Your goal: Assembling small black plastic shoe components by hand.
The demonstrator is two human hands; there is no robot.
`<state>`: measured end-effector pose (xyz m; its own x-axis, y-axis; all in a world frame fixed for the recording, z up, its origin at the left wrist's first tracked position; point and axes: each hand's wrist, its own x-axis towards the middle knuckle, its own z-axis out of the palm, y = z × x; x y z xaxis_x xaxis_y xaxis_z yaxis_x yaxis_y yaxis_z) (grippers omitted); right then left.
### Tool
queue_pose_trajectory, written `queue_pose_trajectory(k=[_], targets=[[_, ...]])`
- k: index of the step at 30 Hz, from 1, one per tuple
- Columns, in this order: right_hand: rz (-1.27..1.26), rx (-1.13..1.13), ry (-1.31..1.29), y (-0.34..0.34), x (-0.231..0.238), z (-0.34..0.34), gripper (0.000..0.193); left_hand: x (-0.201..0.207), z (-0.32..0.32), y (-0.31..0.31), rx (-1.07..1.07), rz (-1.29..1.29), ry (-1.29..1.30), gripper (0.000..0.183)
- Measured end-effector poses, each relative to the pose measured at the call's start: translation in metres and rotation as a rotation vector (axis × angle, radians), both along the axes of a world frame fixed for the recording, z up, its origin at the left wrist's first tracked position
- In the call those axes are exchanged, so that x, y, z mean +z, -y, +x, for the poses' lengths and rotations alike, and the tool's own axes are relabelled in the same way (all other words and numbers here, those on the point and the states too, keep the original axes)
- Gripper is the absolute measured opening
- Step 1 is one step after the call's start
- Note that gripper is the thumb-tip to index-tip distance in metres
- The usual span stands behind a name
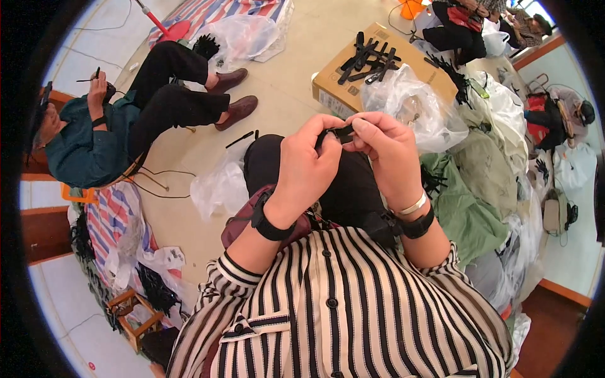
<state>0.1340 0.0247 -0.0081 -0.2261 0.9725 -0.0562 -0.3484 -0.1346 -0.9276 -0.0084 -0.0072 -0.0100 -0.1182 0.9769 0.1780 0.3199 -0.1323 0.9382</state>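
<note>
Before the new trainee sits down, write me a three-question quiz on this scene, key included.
1. True or false: the left hand and the right hand both hold the small, dark black piece.

2. Which things lie on the large brown cardboard box?
A) brown leather shoes
B) narrow, straight black pieces
C) crumpled green fabric

3. Which of the wearer's wrists carries a pale, shiny bangle beside a wide black band?

Key:
1. True; the fingers of both hands are on it.
2. B.
3. The right wrist.
</note>
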Motion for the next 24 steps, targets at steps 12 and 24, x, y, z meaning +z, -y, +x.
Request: queue_pose_trajectory(k=[12, 24], targets=[[0.007, -0.070, 0.026, -0.002, -0.001, -0.010, 0.015, 0.011, 0.000, -0.005, -0.006, -0.202, 0.369, 0.020], [-0.332, 0.138, -0.376, -0.016, -0.008, 0.003, 0.010, 0.014, -0.002, -0.006, -0.069, -0.179, 0.469, 0.015]])
